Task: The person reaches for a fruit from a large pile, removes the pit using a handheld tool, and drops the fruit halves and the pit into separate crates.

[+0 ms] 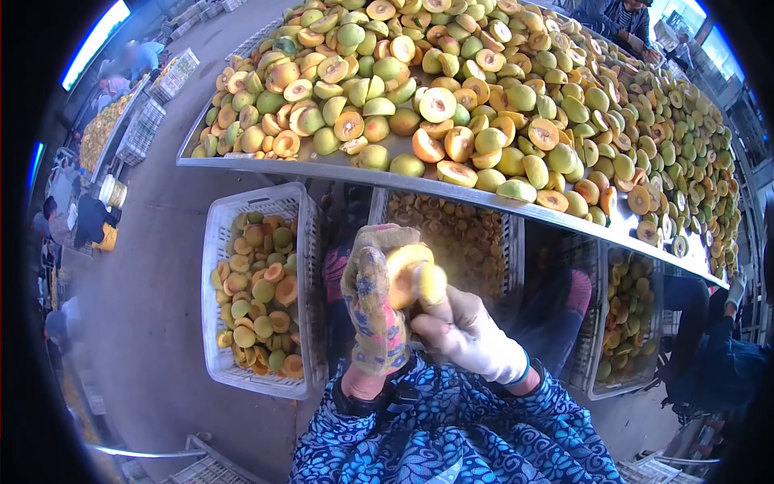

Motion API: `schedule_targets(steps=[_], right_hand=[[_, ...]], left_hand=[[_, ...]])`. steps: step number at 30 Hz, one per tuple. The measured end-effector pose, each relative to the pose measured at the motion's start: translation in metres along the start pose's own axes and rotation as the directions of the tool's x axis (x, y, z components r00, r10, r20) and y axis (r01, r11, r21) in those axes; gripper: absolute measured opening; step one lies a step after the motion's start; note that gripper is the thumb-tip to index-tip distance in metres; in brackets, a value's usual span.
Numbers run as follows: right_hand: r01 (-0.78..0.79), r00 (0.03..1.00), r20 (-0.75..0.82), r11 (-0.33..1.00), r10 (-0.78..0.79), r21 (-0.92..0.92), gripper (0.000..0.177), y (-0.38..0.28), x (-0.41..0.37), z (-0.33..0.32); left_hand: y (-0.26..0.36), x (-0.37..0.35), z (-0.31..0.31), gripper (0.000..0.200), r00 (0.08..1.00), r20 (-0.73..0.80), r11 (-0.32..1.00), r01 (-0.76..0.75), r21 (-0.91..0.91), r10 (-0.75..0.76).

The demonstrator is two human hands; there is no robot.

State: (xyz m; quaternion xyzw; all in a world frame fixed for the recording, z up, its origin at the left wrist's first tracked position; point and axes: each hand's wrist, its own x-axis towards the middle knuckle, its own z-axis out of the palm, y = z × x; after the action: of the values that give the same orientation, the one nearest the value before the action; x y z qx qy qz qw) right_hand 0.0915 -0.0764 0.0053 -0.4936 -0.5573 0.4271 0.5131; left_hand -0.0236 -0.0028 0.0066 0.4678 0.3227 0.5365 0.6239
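Head view: a yellow-orange halved fruit [405, 273] sits at centre, gripped by the patterned-gloved left hand [372, 310]. The white-gloved right hand [472, 332] pinches it from 4 o'clock. A white plastic crate [211, 242] lies at 9 o'clock and a fruit-heaped metal table [322, 171] at 12.

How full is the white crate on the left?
Partly full. Fruit halves cover the floor of the crate, yet its white walls stand bare above them.

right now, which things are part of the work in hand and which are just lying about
In hand: fruit half, gripped by left hand, touched by right hand.
Lying about: cut fruit piled on table, white crate of halves below.
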Motion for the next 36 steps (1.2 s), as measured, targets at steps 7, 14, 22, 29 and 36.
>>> schedule_targets(steps=[7, 14, 22, 29, 36], right_hand=[[-0.357, 0.926, 0.116, 0.734, 0.359, 0.578, 0.035, -0.013, -0.005, -0.011], [-0.485, 0.857, 0.242, 0.549, 0.456, 0.681, 0.036, 0.009, -0.016, -0.014], [-0.369, 0.852, 0.131, 0.403, 0.507, 0.838, 0.024, 0.015, -0.006, -0.002], [-0.414, 0.895, 0.063, 0.768, 0.442, 0.489, 0.025, 0.004, 0.002, -0.029], [-0.326, 0.928, -0.189, 0.946, 0.321, 0.005, 0.022, -0.001, -0.017, -0.02]], left_hand=[[-0.011, 0.008, 0.003, 0.031, 0.981, 0.145, 0.971, -0.152, 0.186, 0.126], [-0.003, 0.005, -0.003, 0.021, 0.969, 0.245, 0.924, -0.056, 0.379, -0.042], [-0.016, -0.006, 0.004, 0.029, 0.961, 0.181, 0.896, -0.264, 0.357, 0.211], [-0.004, 0.002, -0.017, 0.026, 0.885, 0.247, 0.919, 0.388, 0.075, -0.394], [-0.017, 0.003, -0.021, 0.03, 0.919, 0.184, 0.825, 0.394, -0.405, -0.348]])
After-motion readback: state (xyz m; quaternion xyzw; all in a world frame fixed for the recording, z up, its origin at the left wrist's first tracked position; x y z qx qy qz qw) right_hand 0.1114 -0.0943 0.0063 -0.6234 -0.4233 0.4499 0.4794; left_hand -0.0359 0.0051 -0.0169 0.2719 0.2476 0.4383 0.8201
